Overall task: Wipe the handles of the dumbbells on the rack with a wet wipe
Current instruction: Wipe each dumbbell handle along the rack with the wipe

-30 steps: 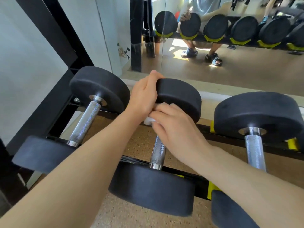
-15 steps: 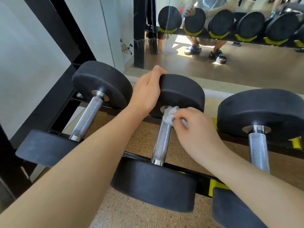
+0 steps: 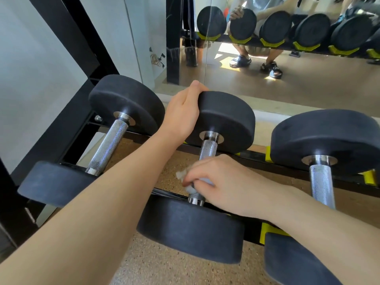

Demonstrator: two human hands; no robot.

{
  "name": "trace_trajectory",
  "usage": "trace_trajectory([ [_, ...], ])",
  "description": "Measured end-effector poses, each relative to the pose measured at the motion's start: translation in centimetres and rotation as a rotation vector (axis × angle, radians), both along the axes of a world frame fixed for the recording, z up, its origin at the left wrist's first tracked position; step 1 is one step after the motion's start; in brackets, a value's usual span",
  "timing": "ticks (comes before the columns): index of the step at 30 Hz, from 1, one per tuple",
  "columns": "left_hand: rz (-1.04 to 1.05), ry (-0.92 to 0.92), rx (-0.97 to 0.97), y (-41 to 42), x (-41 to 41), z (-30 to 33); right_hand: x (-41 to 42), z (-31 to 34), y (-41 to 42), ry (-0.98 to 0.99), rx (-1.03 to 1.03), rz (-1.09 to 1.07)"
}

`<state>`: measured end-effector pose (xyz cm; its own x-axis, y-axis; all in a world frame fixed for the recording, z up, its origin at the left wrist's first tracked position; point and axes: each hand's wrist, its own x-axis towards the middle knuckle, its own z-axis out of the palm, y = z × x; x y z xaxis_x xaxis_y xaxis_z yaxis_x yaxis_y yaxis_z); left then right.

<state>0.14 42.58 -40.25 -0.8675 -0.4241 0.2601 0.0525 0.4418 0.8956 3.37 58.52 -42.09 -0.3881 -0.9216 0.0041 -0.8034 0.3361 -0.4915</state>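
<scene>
The right hand (image 3: 222, 182) is squeezing the wet wipe (image 3: 182, 175) around the middle dumbbell's handle (image 3: 207, 150). The left hand (image 3: 182, 114) is gripping its far weight (image 3: 228, 118).

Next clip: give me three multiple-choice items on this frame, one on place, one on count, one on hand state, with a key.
1. Where on the middle handle is the wipe?
A. near end
B. far end
C. off it

2. How many dumbbells show on the rack, mirror aside?
A. two
B. three
C. five

3. What does the left hand do?
A. hangs idle
B. holds the wipe
C. grips the middle dumbbell's far head

Key: 1 A, the right hand holds it by the near head; 2 B, three handles show; 3 C, fingers curl over its rim.
</scene>
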Motion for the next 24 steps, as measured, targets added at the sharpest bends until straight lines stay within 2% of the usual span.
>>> trace_trajectory([
  [6, -0.008, -0.01, -0.037, 0.0, 0.1, -0.1, 1.2, 1.0, 0.0, -0.268, 0.012, -0.003],
  [10, -0.006, -0.011, -0.017, -0.2, 0.0, -0.2, 0.5, 1.1, -0.2, -0.309, 0.151, 0.051],
  [13, -0.014, -0.01, -0.023, -0.2, 0.0, -0.3, 0.4, 1.4, 0.4, -0.366, 0.141, 0.021],
  [17, -0.015, -0.011, -0.023, -0.2, 0.0, -0.3, 0.0, 2.1, 1.7, -0.548, 0.156, -0.075],
  [20, -0.022, -0.006, -0.026, -0.1, -0.1, -0.4, -0.4, 1.3, 1.9, -0.551, 0.231, -0.223],
  [24, -0.013, 0.0, -0.03, -0.2, -0.3, -0.5, -0.3, -0.7, 1.7, -0.871, 0.235, -0.395],
])
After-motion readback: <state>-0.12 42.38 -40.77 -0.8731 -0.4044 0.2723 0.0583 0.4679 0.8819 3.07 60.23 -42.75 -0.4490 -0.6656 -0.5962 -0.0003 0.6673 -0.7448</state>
